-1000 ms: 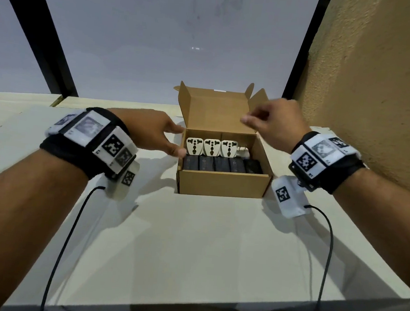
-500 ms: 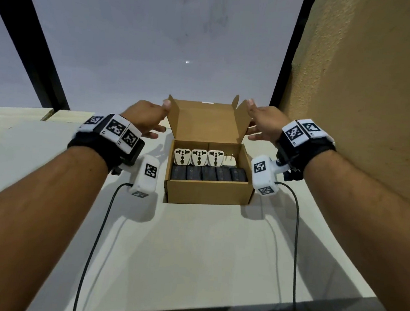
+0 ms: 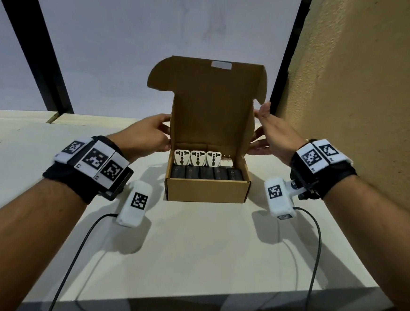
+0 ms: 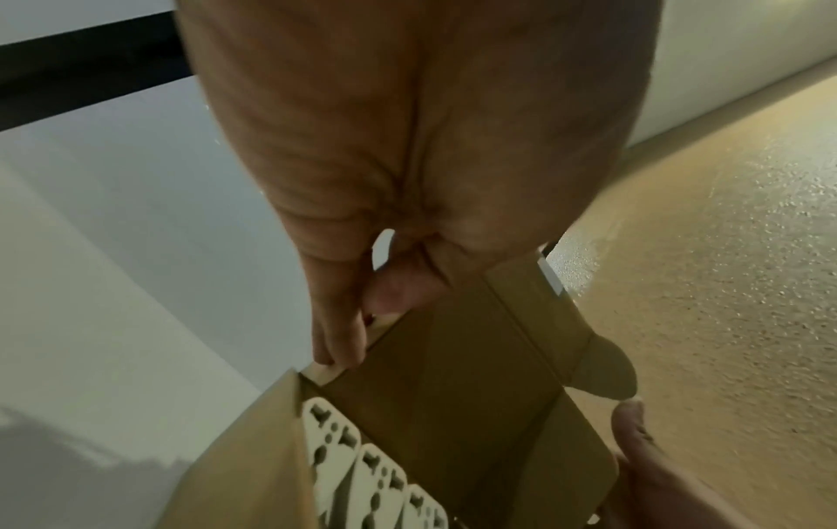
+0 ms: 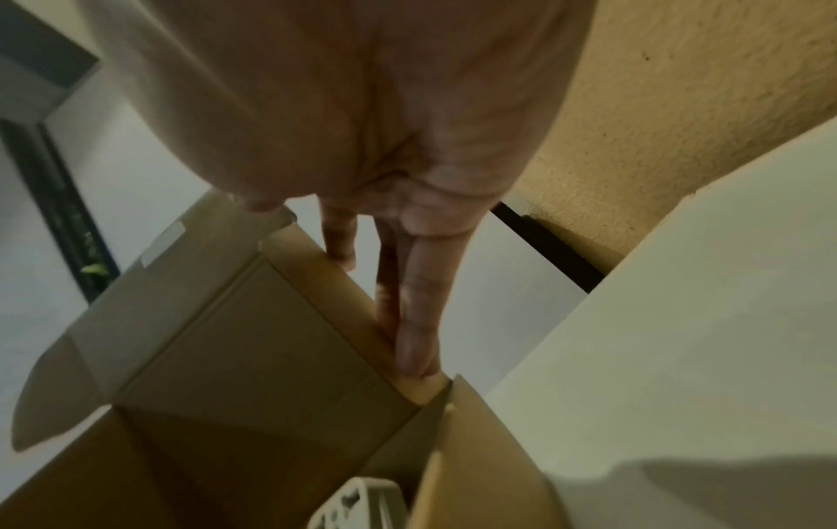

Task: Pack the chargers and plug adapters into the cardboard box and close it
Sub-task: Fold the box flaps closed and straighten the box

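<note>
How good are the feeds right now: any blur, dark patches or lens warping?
Head view: sharp and evenly lit, soft shadows on the table, window frame slanted by the lens. Left wrist view: dim, left hand looms large, plug adapters readable. Right wrist view: also dim, slightly blurred, cardboard box interior near black.

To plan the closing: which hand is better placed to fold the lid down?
Probably right: the right hand touches the lid high up, near its side flap, for leverage; the left hand holds it low, by the hinge.

place: indoor room, type unclear | cues: white table (image 3: 192,240), black-framed window (image 3: 160,29), rough beige wall (image 3: 363,94)
</note>
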Available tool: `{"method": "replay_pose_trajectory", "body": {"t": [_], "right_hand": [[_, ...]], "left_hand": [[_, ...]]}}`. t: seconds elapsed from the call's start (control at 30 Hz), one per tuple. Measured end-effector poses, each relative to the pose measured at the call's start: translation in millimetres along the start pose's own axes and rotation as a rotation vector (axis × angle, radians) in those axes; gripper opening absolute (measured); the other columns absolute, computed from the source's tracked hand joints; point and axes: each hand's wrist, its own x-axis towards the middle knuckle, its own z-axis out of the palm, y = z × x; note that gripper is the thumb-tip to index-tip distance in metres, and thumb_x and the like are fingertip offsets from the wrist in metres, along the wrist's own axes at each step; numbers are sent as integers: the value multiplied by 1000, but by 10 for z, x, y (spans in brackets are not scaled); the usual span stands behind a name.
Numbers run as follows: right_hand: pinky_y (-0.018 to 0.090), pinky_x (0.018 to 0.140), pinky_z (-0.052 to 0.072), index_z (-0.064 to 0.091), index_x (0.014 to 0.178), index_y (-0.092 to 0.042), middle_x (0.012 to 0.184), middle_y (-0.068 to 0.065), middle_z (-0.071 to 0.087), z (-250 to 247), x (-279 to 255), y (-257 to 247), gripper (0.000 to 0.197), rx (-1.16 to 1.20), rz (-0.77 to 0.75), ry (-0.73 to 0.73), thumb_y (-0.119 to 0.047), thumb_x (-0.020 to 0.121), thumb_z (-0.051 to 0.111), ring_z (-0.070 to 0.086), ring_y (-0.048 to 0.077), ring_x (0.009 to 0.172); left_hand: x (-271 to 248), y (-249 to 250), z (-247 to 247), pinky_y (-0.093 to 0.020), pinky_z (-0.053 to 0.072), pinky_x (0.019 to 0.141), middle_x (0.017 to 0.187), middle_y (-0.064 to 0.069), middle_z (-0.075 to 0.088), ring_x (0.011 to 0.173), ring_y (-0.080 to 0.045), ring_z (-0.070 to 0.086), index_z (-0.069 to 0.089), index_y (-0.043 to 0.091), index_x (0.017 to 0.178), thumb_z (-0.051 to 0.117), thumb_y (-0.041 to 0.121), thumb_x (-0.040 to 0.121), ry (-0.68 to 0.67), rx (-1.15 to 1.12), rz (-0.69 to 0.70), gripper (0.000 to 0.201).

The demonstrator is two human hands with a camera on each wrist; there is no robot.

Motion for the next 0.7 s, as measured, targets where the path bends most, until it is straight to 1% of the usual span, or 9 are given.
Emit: {"method": "replay_pose_trajectory", "body": {"t": [0.07,0.13,0.17,0.23,0.3,0.37,0.47,0.57,0.7], "right_hand": [[43,81,59,47,140,-26,84,14,64,31,-75,8,70,-30,-23,0,-67,91,18,71,32,83],[43,83,59,45,141,-24,87,14,63,43,-150,14,72,-18,-32,-10,-67,89,20,69,33,85],[43,84,58,44,143,-25,88,14,62,43,-187,21,76,-6,-35,-17,-69,86,19,68,32,85],[44,88,57,40,145,-29,91,16,63,38,-244,40,84,1,-40,-32,-73,77,17,68,33,89],[48,91,55,39,145,-32,94,16,63,35,-278,74,92,8,-49,-47,-76,68,16,67,34,93],[49,94,53,39,145,-33,99,16,65,33,-290,139,102,15,-61,-55,-84,60,16,66,30,95],[46,98,51,34,147,-37,119,14,63,34,-301,261,123,-9,-66,-82,-99,42,15,63,27,108],[47,102,47,28,147,-42,136,13,53,16,-370,353,130,21,-39,-125,-103,32,18,57,30,119],[50,105,44,27,145,-46,146,11,46,30,-443,402,130,52,-9,-184,-103,29,24,53,33,125]], "left_hand": [[-53,-37,20,-22,53,68,101,-2,56,85,-13,64,40,21,140,38,-22,83,-5,0,8,72],[-83,-65,28,-23,54,68,103,-1,54,89,-13,63,31,31,144,36,-24,82,-19,7,26,83],[-91,-81,26,-24,54,71,105,0,53,91,-13,62,28,36,144,35,-24,82,-30,18,37,87],[-97,-117,11,-31,54,83,106,0,53,94,-14,61,26,41,145,34,-24,82,-44,38,62,91],[-94,-162,-23,-36,50,92,107,2,54,100,-18,61,28,41,145,32,-25,82,-54,29,61,91],[-95,-204,-58,-40,50,95,108,1,55,106,-23,60,32,38,144,31,-25,83,-64,14,49,88],[-107,-271,-90,-41,49,96,108,1,56,108,-24,60,37,37,141,30,-24,85,-76,5,67,83],[-115,-333,-121,-39,49,96,113,-2,57,101,-20,62,43,30,138,26,-25,84,-81,2,94,79],[-115,-432,-162,-29,55,85,126,-6,55,96,-14,66,53,21,130,28,-26,83,-68,59,161,71]]}}
